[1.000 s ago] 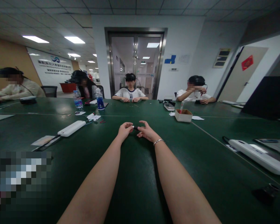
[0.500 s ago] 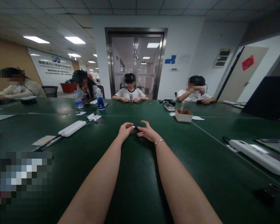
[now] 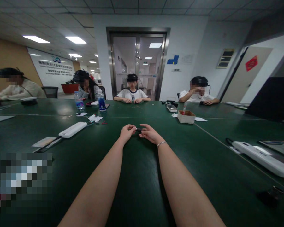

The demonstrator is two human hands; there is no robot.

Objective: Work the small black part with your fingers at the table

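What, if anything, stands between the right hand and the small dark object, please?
Nothing visible does: the right hand is at one end of the small dark object, the left hand at the other. The open box stands farther off, to the right.

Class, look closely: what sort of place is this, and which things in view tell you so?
Probably an office, perhaps its meeting or shared work area: a large green table with several people seated across it, glass double doors behind, and a big lettered wall sign at left.
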